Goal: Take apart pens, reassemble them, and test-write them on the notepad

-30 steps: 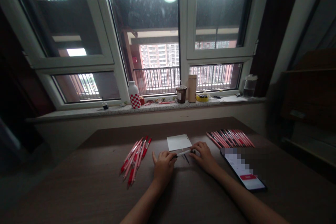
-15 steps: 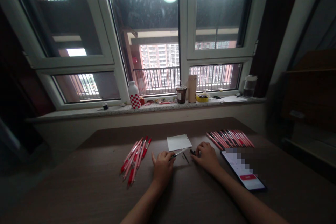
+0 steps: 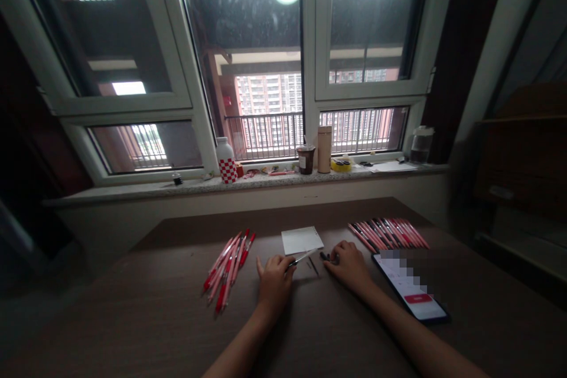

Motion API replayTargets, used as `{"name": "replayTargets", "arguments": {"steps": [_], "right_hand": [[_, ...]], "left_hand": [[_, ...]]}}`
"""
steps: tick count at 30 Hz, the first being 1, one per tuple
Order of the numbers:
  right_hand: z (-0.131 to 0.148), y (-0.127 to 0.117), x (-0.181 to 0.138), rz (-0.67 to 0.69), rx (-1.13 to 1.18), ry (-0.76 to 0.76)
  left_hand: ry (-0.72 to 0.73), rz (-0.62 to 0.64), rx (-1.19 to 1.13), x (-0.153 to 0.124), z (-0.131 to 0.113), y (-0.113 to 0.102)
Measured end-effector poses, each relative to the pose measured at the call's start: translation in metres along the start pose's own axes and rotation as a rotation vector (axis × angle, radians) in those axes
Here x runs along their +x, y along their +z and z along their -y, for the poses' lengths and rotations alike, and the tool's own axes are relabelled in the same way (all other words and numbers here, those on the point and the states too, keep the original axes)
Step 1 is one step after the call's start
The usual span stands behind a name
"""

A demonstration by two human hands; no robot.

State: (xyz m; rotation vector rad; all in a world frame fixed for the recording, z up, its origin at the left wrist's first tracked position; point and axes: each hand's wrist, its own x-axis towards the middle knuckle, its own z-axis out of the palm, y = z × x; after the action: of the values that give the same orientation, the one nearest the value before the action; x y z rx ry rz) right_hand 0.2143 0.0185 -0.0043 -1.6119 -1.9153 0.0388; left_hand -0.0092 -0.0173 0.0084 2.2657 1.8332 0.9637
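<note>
My left hand is closed on a pen with a pale, clear-looking barrel and a dark end at the fingers. The barrel points right, across the near edge of a white paper sheet. A small black piece, perhaps a pen cap, sticks out from the fingers of my right hand, which are closed round it. On the table between my hands lies a thin dark stick, too small to name surely.
Left of my hands is a loose pile of red and pink pens. A row of pink, red and black pens lies at the right, with a phone nearer me. A cup and bottles stand on the windowsill.
Almost nothing differs. My right hand and the black piece have shifted very slightly; my left hand keeps its hold on the pen.
</note>
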Motion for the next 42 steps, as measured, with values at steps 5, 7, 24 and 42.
{"name": "replayTargets", "arguments": {"steps": [5, 7, 24, 42], "right_hand": [[0.0, 0.001, 0.0, 0.007, 0.006, 0.002], [-0.001, 0.001, 0.0, 0.008, 0.008, 0.001], [0.002, -0.003, 0.002, -0.015, 0.177, -0.054], [-0.005, 0.003, 0.005, -0.01, 0.37, -0.14]], "left_hand": [[0.005, -0.009, 0.005, 0.0, 0.0, 0.0], [0.007, -0.006, 0.016, 0.0, 0.0, -0.001], [-0.015, -0.029, 0.04, -0.001, -0.001, -0.002], [-0.067, -0.047, -0.221, 0.007, 0.012, 0.006]]}}
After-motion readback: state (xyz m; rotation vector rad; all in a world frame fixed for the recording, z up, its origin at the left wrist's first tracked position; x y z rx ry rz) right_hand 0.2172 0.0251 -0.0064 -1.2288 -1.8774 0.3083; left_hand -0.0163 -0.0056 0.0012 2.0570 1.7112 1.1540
